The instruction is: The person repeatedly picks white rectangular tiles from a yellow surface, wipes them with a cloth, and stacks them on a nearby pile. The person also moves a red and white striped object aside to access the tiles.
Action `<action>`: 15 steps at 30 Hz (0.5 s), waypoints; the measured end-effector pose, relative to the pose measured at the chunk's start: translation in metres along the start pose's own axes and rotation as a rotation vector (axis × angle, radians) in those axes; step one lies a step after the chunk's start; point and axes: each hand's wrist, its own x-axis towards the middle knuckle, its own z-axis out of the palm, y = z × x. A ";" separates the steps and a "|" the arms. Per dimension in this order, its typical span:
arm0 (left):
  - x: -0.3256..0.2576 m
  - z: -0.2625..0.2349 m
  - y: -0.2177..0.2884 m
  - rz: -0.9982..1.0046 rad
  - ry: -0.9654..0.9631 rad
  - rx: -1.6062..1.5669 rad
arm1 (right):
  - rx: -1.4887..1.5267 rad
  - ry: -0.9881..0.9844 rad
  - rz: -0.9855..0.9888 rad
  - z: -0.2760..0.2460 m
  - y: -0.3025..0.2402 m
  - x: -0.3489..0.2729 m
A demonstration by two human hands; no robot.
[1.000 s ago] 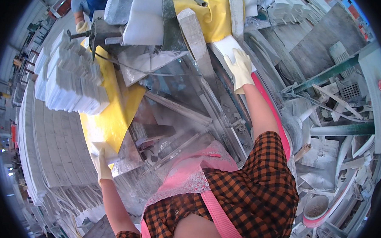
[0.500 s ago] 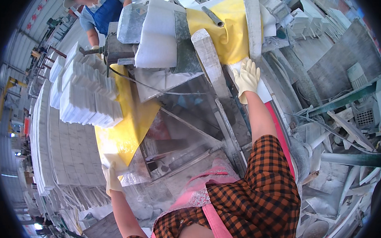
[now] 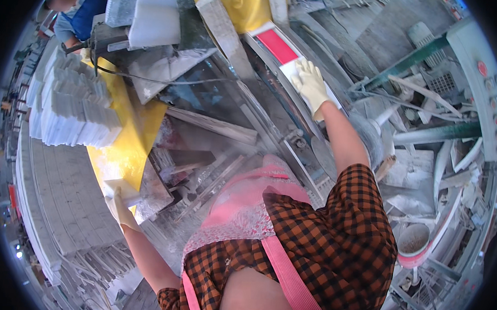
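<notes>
My left hand (image 3: 118, 209), in a pale rubber glove, grips the near edge of a small white stone block (image 3: 117, 187) at the lower end of a yellow sheet (image 3: 122, 155). Part of its fingers is hidden. Gloved as well, my right hand (image 3: 311, 87) lies flat, fingers outstretched, on a white stone strip (image 3: 290, 70). That strip rests on a narrow machine bed with a red belt (image 3: 277, 46), which shows just beyond the strip.
Stacked white stone slabs (image 3: 76, 103) stand at the left. A co-worker in a blue apron (image 3: 88, 16) is at the far left. A thin cable (image 3: 163, 80) crosses the machine's open frame. At the right are a control panel (image 3: 484, 82), a green bar (image 3: 441, 132) and a bucket (image 3: 414, 238).
My right hand and the white strip have come nearer along the bed, and the red belt now shows beyond them. The view has shifted; my left hand stays on the block.
</notes>
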 end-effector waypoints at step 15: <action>0.010 -0.004 -0.008 0.024 0.012 0.039 | -0.572 -0.105 -0.124 -0.050 -0.004 -0.117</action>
